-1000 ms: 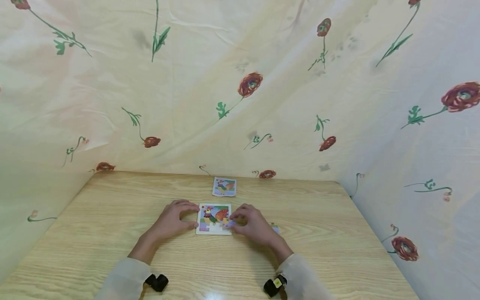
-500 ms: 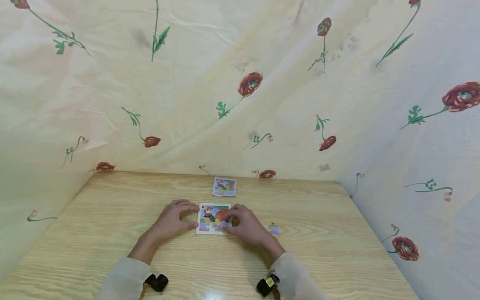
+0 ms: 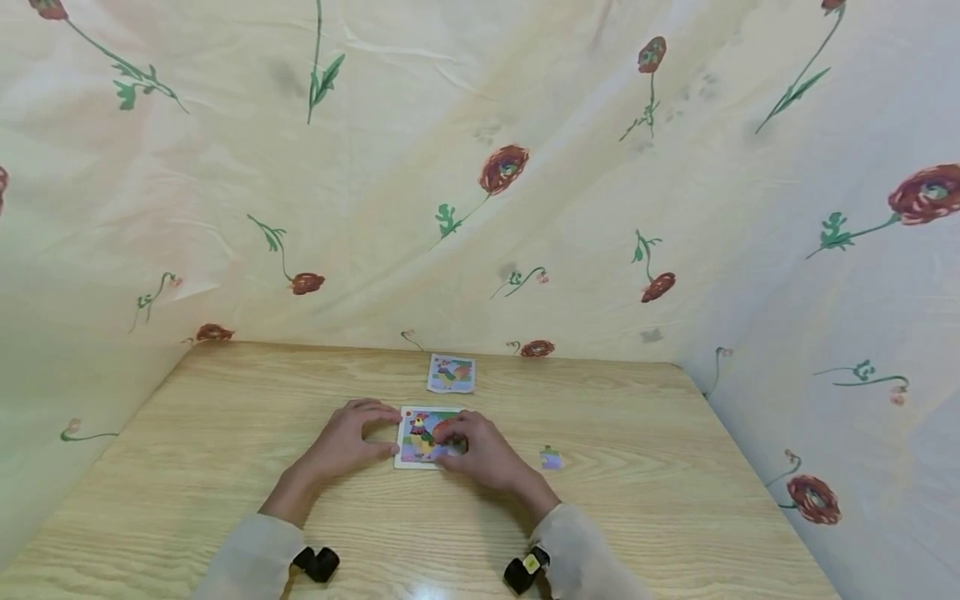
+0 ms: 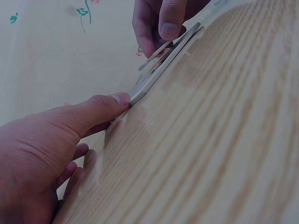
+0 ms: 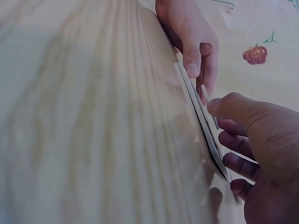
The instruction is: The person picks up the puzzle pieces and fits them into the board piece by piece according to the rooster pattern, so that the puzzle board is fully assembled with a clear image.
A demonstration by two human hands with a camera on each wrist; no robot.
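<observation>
A jigsaw puzzle board (image 3: 411,466) with a white border and a colourful rooster picture lies flat on the table. At its left edge my left hand (image 3: 348,442) holds it, index finger by the upper corner and thumb by the lower one. My right hand (image 3: 486,454) reaches over the board's right half and hides part of the picture. Between its thumb and fingers it pinches a thin puzzle piece (image 5: 204,93), tilted close over the board in both wrist views. The printed side of this piece is mostly hidden.
One loose puzzle piece (image 3: 551,457), purple and green, lies on the wooden table (image 3: 637,517) right of my right hand. Behind the board is a small rooster picture card (image 3: 452,374). Flower-patterned cloth (image 3: 375,208) rises along the back and sides.
My right hand has moved left over the board with the pinched piece, uncovering the loose piece on the right. My left hand has stayed at the board's left edge.
</observation>
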